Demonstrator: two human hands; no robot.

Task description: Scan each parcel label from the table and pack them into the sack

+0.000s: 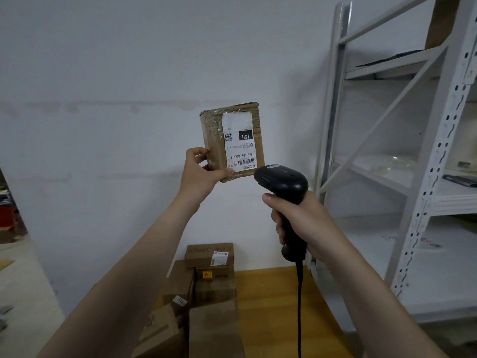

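My left hand holds a small brown cardboard parcel up in front of the wall, gripping its lower left corner. Its white label faces me, turned sideways, with a barcode near the bottom. My right hand grips the handle of a black barcode scanner, whose head sits just below and right of the parcel, pointing toward the label. The scanner's black cable hangs straight down. No sack is in view.
Several brown cardboard parcels are stacked on the wooden table against the wall, below my arms. A grey metal shelving rack stands at the right. Cluttered items sit at the far left edge.
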